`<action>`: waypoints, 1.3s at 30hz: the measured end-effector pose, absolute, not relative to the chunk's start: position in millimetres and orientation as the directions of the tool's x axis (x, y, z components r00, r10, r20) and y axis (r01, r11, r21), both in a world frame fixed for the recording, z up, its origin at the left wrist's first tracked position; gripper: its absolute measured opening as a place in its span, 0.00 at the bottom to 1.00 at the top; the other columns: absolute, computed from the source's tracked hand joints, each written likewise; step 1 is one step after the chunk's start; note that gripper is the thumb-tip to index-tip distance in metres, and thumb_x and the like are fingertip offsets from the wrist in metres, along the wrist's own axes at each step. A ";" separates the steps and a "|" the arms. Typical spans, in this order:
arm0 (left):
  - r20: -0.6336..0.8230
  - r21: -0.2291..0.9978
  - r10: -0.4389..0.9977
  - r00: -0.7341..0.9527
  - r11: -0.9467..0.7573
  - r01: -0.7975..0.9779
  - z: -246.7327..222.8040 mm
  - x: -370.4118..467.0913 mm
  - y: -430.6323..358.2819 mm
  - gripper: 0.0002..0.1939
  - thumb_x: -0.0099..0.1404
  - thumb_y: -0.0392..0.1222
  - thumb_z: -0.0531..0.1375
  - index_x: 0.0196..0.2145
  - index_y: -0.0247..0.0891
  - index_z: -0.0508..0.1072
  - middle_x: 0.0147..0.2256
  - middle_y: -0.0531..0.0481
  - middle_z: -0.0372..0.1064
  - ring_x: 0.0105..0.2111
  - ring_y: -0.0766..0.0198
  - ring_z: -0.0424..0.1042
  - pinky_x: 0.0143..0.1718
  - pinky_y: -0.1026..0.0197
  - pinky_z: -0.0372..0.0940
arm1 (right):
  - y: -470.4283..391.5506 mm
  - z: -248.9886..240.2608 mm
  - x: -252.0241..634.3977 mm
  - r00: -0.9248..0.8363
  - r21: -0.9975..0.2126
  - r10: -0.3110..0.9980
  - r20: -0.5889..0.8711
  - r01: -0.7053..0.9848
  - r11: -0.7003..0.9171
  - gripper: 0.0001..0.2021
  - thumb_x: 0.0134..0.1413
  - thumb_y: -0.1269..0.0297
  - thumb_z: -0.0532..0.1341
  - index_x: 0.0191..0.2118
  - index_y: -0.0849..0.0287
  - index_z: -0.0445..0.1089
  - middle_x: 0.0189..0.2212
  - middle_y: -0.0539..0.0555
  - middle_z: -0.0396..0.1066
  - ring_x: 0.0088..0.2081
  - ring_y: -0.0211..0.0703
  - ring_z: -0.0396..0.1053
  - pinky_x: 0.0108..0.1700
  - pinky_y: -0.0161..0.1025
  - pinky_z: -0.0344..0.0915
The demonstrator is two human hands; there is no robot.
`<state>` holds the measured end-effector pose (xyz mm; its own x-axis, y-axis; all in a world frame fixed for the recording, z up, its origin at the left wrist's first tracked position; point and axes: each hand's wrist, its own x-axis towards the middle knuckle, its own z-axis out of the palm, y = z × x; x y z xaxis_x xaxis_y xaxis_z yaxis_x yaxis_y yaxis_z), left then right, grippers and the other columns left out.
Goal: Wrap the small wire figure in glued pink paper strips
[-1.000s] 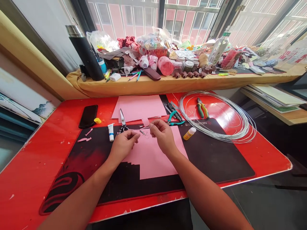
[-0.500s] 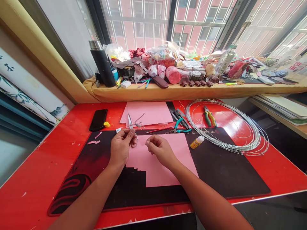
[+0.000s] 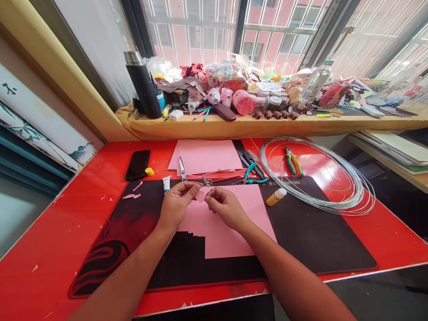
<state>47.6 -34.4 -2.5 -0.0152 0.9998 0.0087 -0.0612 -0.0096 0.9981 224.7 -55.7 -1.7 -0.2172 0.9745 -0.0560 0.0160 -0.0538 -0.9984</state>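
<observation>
Two hands: the left hand (image 3: pixel 175 203) pinches one pink scrap (image 3: pixel 200 195) over the mat (image 3: pixel 310 236); the right hand (image 3: pixel 227 207) touches or nearly touches it, grip unclear. Teal pliers (image 3: pixel 248 174), green pliers (image 3: pixel 294 161), one each, lie by the mat's far edge. The left hand hides the handles of one pair of scissors (image 3: pixel 182 168). One cup (image 3: pixel 161 101) holds pens

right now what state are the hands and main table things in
left hand, pinching pink piece
right hand, at pink piece, grip unclear
pink sheet, one corner cut in steps
wire, coiled
teal pliers, handles spread
phone, screen dark
scissors, partly hidden, open or shut unclear
yellow cap, loose beside phone
</observation>
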 end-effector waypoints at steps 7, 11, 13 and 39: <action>-0.019 0.993 1.000 -0.014 0.017 -0.115 -2.7 47.2 -32.8 0.20 0.55 0.58 0.76 0.35 0.39 0.84 0.35 0.46 0.81 0.29 0.63 0.73 0.33 0.60 0.70 | -55.5 -1.3 224.9 -0.187 -0.999 0.981 -0.046 0.030 -0.041 0.09 0.59 0.57 0.63 0.31 0.55 0.67 0.25 0.46 0.66 0.27 0.39 0.61 0.32 0.39 0.58; -0.055 0.986 0.998 -0.037 0.049 -0.157 0.2 49.1 -32.9 0.23 0.51 0.60 0.78 0.34 0.38 0.84 0.42 0.43 0.82 0.30 0.63 0.73 0.34 0.59 0.71 | -55.6 -1.1 224.9 -0.157 -0.999 0.987 -0.030 -0.006 -0.031 0.10 0.59 0.56 0.64 0.32 0.55 0.68 0.24 0.46 0.65 0.27 0.40 0.61 0.32 0.40 0.58; -0.079 0.981 0.996 -0.042 0.070 -0.179 1.4 50.6 -33.2 0.24 0.49 0.60 0.78 0.32 0.38 0.84 0.43 0.42 0.82 0.30 0.64 0.73 0.35 0.58 0.72 | -55.5 -0.9 224.6 -0.137 -1.000 0.990 -0.028 -0.010 -0.029 0.10 0.58 0.55 0.64 0.32 0.55 0.68 0.24 0.46 0.65 0.27 0.40 0.61 0.32 0.40 0.58; -0.109 0.977 0.992 0.059 0.118 -0.177 -1.9 45.8 -30.7 0.23 0.47 0.59 0.79 0.31 0.38 0.83 0.33 0.46 0.80 0.32 0.61 0.74 0.35 0.59 0.71 | -53.1 -1.4 229.3 -0.207 -0.994 0.976 -0.072 -0.062 -0.086 0.13 0.59 0.53 0.66 0.31 0.55 0.67 0.24 0.46 0.65 0.26 0.39 0.61 0.32 0.39 0.59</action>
<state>45.8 -30.7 -1.9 0.0586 0.9923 -0.1093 -0.1772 0.1181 0.9771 229.3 -53.1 -1.4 -0.2070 0.9757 -0.0719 -0.0621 -0.0864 -0.9943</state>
